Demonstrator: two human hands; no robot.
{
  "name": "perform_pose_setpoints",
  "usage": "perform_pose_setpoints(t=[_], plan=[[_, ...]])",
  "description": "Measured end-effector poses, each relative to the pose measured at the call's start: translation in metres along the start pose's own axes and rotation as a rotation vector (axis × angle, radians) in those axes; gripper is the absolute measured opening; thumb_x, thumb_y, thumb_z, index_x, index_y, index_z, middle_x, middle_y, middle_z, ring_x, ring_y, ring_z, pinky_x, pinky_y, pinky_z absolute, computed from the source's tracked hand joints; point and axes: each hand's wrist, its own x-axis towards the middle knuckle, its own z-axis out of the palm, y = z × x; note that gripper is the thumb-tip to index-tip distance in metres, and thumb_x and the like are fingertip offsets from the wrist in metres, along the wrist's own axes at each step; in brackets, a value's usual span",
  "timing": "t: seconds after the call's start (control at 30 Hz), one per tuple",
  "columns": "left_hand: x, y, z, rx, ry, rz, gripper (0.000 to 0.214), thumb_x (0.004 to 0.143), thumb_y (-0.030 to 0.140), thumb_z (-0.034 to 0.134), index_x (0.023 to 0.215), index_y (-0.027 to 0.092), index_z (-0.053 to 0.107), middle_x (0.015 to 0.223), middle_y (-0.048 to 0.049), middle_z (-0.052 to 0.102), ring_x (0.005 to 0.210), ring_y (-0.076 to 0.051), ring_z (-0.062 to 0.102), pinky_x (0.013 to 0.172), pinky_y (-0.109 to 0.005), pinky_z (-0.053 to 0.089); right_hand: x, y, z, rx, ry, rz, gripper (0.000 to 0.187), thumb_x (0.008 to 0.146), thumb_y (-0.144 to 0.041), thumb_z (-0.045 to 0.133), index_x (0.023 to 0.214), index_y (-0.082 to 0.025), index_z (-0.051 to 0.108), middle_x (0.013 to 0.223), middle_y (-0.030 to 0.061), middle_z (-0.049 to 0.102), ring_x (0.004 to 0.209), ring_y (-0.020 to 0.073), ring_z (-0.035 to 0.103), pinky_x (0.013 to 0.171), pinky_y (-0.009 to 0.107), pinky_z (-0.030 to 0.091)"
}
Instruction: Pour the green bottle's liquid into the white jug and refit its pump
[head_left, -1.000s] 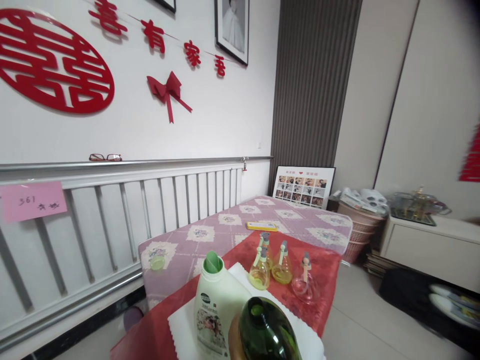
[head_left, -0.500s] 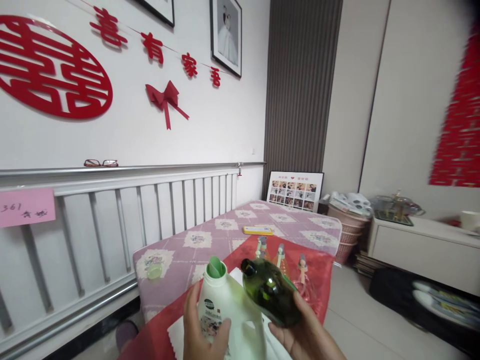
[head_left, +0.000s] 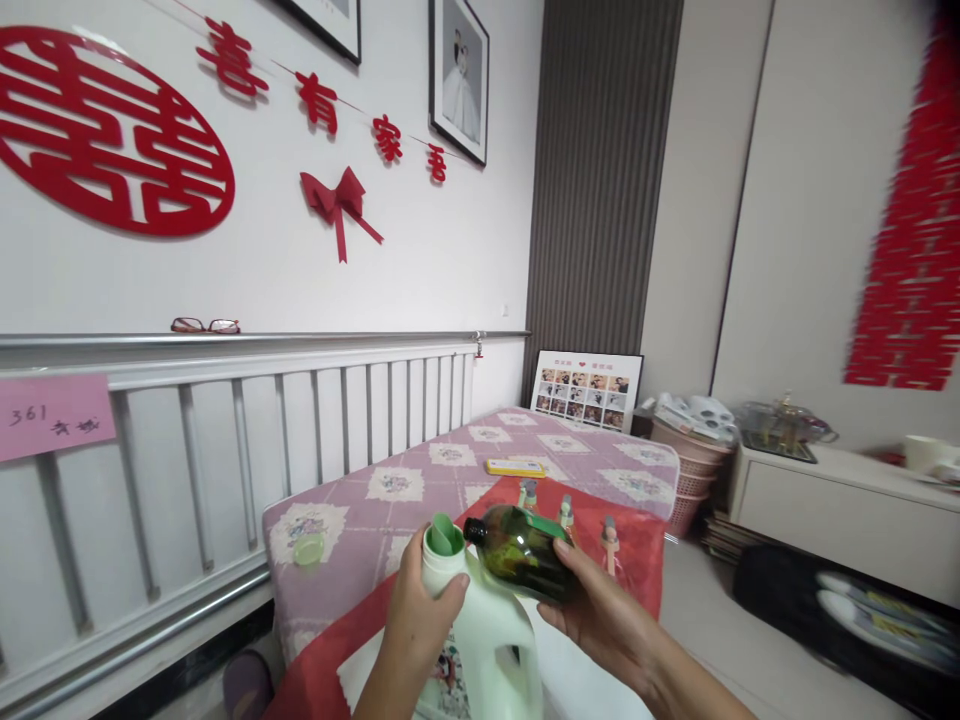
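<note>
A pale green detergent jug [head_left: 484, 640] with a side handle stands before me, its top open and a green spout [head_left: 444, 537] showing inside the neck. My left hand [head_left: 420, 610] is closed around the jug just below its mouth. In my right hand [head_left: 592, 610] is a dark green glass bottle [head_left: 525, 555], gripped near its base and tilted almost level. The bottle's black-looking mouth points left and sits beside the jug's rim; whether they touch I cannot tell. No stream of liquid shows. A light green cap [head_left: 308, 549] lies on the tablecloth to the left.
Behind the bottle, several spray bottles [head_left: 610, 545] stand on a red cloth [head_left: 637, 580]. A yellow flat box [head_left: 515, 468] lies farther back on the purple tablecloth [head_left: 345, 600]. A white radiator [head_left: 315, 420] runs along the left. Baskets [head_left: 686, 480] and a low cabinet [head_left: 847, 505] stand right.
My left hand has moved up from the jug's body to its neck. My right hand has tipped the green bottle closer to level and brought its mouth left, to the jug's opening.
</note>
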Motion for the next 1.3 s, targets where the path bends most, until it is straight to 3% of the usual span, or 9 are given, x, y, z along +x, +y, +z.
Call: perform_pose_setpoints(t=[0.4,0.73,0.97,1.3], plan=[[0.003,-0.010,0.002,0.021,0.008,0.027,0.067,0.076,0.032,0.060,0.138,0.018,0.040,0.142,-0.0162,0.058,0.131,-0.030,0.055,0.113,-0.045,0.041,0.008,-0.012,0.010,-0.086,0.016,-0.023,0.032,0.079,-0.034,0.084,0.105,-0.029,0.067,0.083,-0.0030,0.074,0.061,0.0094,0.066,0.049,0.017,0.057],[0.000,0.000,-0.001,0.018,0.021,0.018,0.065,0.075,0.031,0.061,0.135,0.017,0.043,0.139,-0.0172,0.061,0.130,-0.030,0.057,0.112,-0.044,0.042,0.011,-0.015,0.014,-0.222,-0.030,-0.066,0.051,0.077,-0.039,0.086,0.122,-0.031,0.063,0.089,0.0000,0.076,0.066,0.0115,0.068,0.051,0.019,0.056],[-0.002,0.002,-0.002,0.004,0.013,0.011,0.066,0.075,0.031,0.061,0.137,0.018,0.043,0.141,-0.0156,0.061,0.131,-0.030,0.056,0.113,-0.042,0.041,0.013,-0.020,0.014,-0.292,-0.002,-0.111,0.056,0.072,-0.045,0.088,0.121,-0.030,0.064,0.088,-0.0007,0.072,0.070,0.0127,0.066,0.050,0.019,0.052],[-0.002,0.001,-0.002,0.002,0.001,0.012,0.071,0.075,0.032,0.060,0.140,0.015,0.038,0.144,-0.0183,0.056,0.134,-0.031,0.053,0.115,-0.045,0.038,0.006,-0.032,0.027,-0.470,0.042,-0.140,0.056,0.077,-0.045,0.083,0.126,-0.029,0.062,0.097,0.0006,0.070,0.070,0.0112,0.061,0.053,0.021,0.051]])
